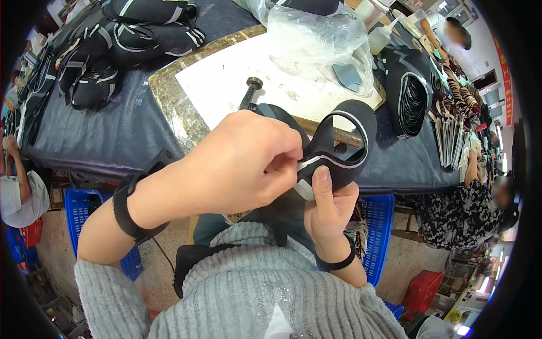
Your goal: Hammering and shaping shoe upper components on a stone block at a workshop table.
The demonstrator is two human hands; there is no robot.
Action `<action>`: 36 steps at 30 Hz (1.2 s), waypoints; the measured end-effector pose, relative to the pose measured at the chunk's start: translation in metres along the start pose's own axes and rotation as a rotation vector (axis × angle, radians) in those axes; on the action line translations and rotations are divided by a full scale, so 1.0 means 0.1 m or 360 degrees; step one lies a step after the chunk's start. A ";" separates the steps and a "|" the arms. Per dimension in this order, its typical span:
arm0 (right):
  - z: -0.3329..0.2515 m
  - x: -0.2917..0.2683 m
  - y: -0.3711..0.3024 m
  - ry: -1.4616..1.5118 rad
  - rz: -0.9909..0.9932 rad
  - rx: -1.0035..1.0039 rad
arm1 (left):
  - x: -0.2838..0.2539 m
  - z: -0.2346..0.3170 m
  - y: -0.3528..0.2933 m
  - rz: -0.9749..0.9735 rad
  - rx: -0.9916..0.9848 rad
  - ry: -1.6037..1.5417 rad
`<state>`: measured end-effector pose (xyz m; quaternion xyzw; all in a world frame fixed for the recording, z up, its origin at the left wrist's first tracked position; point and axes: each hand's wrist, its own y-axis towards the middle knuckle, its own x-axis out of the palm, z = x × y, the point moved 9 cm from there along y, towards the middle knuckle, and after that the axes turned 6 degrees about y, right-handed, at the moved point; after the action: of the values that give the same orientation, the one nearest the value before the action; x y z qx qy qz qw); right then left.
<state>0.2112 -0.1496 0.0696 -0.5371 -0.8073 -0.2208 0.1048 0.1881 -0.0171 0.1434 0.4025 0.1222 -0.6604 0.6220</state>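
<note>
Both hands, left hand (pixel 237 164) and right hand (pixel 330 203), pinch a black shoe upper (pixel 339 144); clear bag (pixel 316 45) holds a grey piece (pixel 346 76).

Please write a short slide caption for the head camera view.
Both hands, left and right, hold a black shoe upper piece with grey trim.

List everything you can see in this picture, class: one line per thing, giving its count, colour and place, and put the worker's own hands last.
shoe upper piece: one, black with pale trim, held in both hands
hammer: one, dark metal, on the white sheet
white sheet: one, on the board
plastic bag: one, clear, at the board's far edge
stacked uppers: one pile, black, right of the board
crates: two, blue, under the table
left hand: fingers pinch the piece's trim
right hand: thumb pressed on the piece from below
</note>
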 end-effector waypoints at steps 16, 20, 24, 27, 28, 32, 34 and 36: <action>0.11 -0.07 -0.07 0.0157 0.0205 0.0172 | 0.02 0.50 -0.24 0.0555 0.0444 0.0975; 0.06 0.04 -0.01 0.0337 0.0123 0.0215 | 0.02 0.44 -0.34 0.0642 0.0536 0.0918; 0.06 0.04 0.02 0.0406 0.0153 0.0253 | -0.17 0.04 -0.24 0.0507 -0.0246 -0.0350; 0.07 0.06 0.02 0.0376 0.0131 0.0264 | 0.16 -0.39 -0.20 0.0053 -0.0706 -0.1330; 0.07 0.06 0.01 0.0347 0.0118 0.0265 | 0.25 -0.41 -0.18 -0.0118 -0.0700 -0.1468; 0.06 0.06 0.02 0.0363 0.0039 0.0255 | 0.34 -0.41 -0.14 -0.0389 -0.0724 -0.1532; 0.06 0.04 0.03 0.0320 0.0021 0.0265 | 0.32 -0.38 -0.12 -0.0444 -0.0748 -0.1514; 0.05 0.03 0.02 0.0301 0.0078 0.0228 | 0.31 -0.37 -0.10 -0.0492 -0.0739 -0.1441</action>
<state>0.2119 -0.1442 0.0673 -0.5245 -0.7942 -0.2096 0.2241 0.1960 -0.0130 0.0947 -0.0940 0.0424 -0.8076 0.5807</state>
